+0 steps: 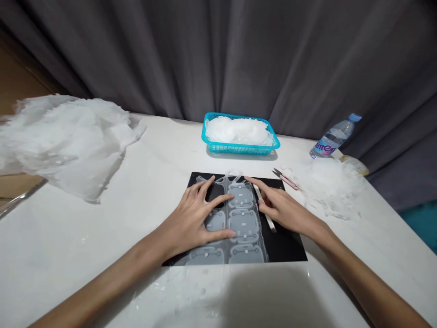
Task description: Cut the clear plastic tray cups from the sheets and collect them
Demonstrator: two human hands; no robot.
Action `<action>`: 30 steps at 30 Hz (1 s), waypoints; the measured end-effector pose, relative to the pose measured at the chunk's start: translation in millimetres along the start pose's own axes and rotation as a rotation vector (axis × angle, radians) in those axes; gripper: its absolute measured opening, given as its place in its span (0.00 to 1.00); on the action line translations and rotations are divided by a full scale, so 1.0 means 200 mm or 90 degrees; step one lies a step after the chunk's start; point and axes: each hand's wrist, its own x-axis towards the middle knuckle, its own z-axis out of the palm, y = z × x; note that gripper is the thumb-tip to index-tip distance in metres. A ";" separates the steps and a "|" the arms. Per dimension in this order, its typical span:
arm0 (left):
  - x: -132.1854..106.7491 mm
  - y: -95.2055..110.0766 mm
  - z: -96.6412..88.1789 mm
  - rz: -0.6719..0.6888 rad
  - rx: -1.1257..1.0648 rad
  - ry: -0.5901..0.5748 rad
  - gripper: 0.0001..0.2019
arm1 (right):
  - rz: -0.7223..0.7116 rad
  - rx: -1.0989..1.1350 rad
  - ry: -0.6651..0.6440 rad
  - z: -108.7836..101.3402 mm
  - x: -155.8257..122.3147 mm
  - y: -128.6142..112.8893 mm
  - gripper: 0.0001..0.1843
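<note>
A translucent moulded sheet of rounded rectangular pieces (244,225), apparently soft plastic or silicone, lies on a black board (287,243). At its upper left is a gap where the black shows through. My left hand (200,207) is spread over the sheet's left side, fingers apart, thumb and fingertips resting on it. Toward the top right edge my right hand (278,205) stretches its index finger to the sheet's rim; its thumb is apart, the other fingers curled and partly hidden. Beneath the right hand lies a slim pale metal tool (271,223), partly covered.
A blue basket (244,149) holds white translucent pieces. Pink-handled snips (287,178) lie beside a pile of clear scraps (332,187), with a water bottle (336,136) behind. A heap of translucent sheets (71,141) covers the left. A grey curtain (191,54) hangs behind the white table (136,218).
</note>
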 end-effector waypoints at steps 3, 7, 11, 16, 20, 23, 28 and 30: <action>0.01 0.03 -0.01 -0.005 -0.015 0.047 0.35 | -0.025 0.104 0.025 -0.04 -0.04 0.00 0.27; 0.00 0.12 0.00 0.052 -0.057 0.053 0.24 | -0.089 0.214 0.076 -0.05 -0.05 0.02 0.21; -0.02 0.16 0.02 0.088 -0.072 -0.014 0.20 | -0.131 0.089 0.195 0.02 -0.05 0.07 0.12; -0.03 0.13 0.01 0.111 -0.089 -0.037 0.19 | -0.068 0.106 0.206 0.08 -0.05 0.11 0.19; -0.03 0.13 -0.01 0.112 -0.107 -0.051 0.20 | -0.085 0.230 0.169 0.08 -0.06 0.09 0.24; -0.03 0.13 -0.01 0.108 -0.109 -0.068 0.21 | -0.108 0.236 0.210 0.08 -0.05 0.06 0.21; -0.02 0.13 0.00 0.097 -0.131 -0.071 0.22 | -0.107 0.160 0.251 0.08 -0.03 0.01 0.13; -0.02 0.13 -0.01 0.098 -0.138 -0.073 0.22 | -0.102 0.167 0.194 0.08 -0.03 -0.01 0.08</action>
